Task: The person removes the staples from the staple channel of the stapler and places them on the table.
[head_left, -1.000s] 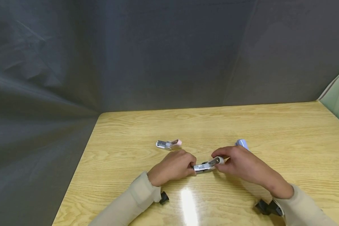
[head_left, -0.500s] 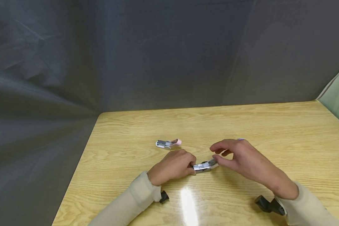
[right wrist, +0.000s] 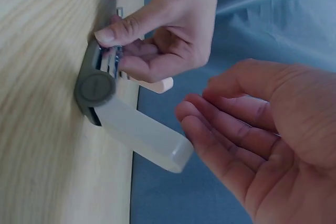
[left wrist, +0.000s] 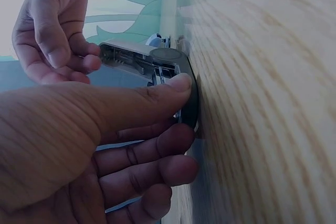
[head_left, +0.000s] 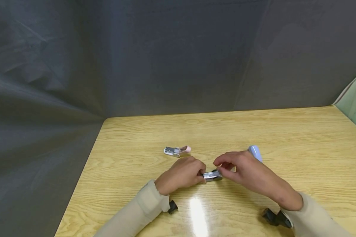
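Note:
A grey and white stapler [head_left: 212, 175] stands on the table with its top swung up, its metal staple channel showing. My left hand [head_left: 181, 174] pinches its grey base between thumb and fingers. Seen from the right wrist, the white top arm [right wrist: 142, 129] slants away from the round grey hinge [right wrist: 96, 86]. Right at that arm's tip is my right hand [right wrist: 294, 145], fingers loosely bent and holding nothing; whether a fingertip touches the arm I cannot tell. From the head, this hand hides the raised arm.
Behind my left hand lies a pink and white stapler [head_left: 177, 151], opened out. A blue object [head_left: 255, 153] with a rounded end lies beyond my right hand, partly hidden by it. A dark sheet [head_left: 178, 59] rises behind the wooden table [head_left: 130, 138].
My right hand first had its fingers at the raised white arm, lifted off it, then came back lower and to the left. My left hand has stayed on the base.

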`<control>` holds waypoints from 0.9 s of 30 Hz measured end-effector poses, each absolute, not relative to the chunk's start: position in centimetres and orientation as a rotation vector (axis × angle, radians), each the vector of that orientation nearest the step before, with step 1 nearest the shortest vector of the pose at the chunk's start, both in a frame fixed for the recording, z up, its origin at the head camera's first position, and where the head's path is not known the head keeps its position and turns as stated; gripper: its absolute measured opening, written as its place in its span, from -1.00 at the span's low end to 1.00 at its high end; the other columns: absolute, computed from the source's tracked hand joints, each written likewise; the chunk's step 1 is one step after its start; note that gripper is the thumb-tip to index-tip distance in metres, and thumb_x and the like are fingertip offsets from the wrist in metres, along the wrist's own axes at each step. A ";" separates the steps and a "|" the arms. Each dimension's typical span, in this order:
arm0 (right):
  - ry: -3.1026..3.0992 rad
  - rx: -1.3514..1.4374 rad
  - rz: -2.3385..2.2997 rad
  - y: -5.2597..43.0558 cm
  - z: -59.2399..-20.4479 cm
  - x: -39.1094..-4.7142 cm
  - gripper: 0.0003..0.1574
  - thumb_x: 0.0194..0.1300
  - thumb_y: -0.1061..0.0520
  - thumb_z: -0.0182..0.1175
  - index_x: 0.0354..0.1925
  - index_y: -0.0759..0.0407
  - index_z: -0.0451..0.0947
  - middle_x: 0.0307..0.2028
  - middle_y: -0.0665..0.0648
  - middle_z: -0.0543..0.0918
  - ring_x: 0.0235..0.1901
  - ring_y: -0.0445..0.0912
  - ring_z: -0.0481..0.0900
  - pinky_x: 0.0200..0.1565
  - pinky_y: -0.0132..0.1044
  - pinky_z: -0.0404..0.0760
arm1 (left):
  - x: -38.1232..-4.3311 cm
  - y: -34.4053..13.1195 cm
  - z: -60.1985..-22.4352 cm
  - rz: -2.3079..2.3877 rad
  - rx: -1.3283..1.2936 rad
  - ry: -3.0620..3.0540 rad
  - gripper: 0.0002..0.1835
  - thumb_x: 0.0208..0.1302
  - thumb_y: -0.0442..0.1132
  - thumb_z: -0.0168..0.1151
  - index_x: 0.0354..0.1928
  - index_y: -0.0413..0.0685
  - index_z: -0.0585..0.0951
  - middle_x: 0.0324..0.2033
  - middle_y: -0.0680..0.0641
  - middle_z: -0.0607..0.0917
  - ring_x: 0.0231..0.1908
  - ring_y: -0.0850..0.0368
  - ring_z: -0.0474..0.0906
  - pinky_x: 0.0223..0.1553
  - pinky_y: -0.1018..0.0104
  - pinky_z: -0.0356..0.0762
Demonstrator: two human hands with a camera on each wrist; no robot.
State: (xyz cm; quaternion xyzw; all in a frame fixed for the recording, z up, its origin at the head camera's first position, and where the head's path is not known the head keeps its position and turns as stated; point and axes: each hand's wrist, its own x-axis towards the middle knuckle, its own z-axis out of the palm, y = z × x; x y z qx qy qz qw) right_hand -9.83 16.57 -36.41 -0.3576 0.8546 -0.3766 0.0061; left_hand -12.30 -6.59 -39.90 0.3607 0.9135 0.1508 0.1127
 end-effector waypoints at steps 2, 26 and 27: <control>2.653 -1.123 -1.173 16.4 -36.6 -9.9 -0.82 0.39 0.33 0.29 -0.06 0.19 0.71 -0.19 0.02 0.75 -0.30 -0.29 0.68 -0.28 -0.32 0.67 | -12.4 -6.6 -39.9 0.447 1.061 2.676 -0.68 0.25 -0.11 0.52 -0.54 0.11 0.56 -0.66 0.19 0.44 -0.61 0.35 0.26 -0.55 0.47 0.23; 2.640 -1.191 -1.080 15.5 -38.4 -10.6 -0.87 0.38 0.33 0.31 -0.13 0.20 0.74 -0.25 0.01 0.77 -0.33 -0.32 0.65 -0.31 -0.32 0.66 | -12.6 -6.7 -39.8 0.435 1.088 2.654 -0.69 0.25 -0.09 0.52 -0.53 0.14 0.56 -0.64 0.22 0.48 -0.61 0.36 0.25 -0.54 0.48 0.21; 2.645 -1.196 -1.069 15.4 -38.4 -10.6 -0.88 0.38 0.33 0.32 -0.14 0.20 0.74 -0.27 0.00 0.76 -0.34 -0.33 0.64 -0.32 -0.32 0.66 | -12.6 -6.7 -39.9 0.434 1.089 2.654 -0.69 0.25 -0.09 0.52 -0.53 0.14 0.56 -0.64 0.22 0.48 -0.61 0.36 0.25 -0.54 0.48 0.22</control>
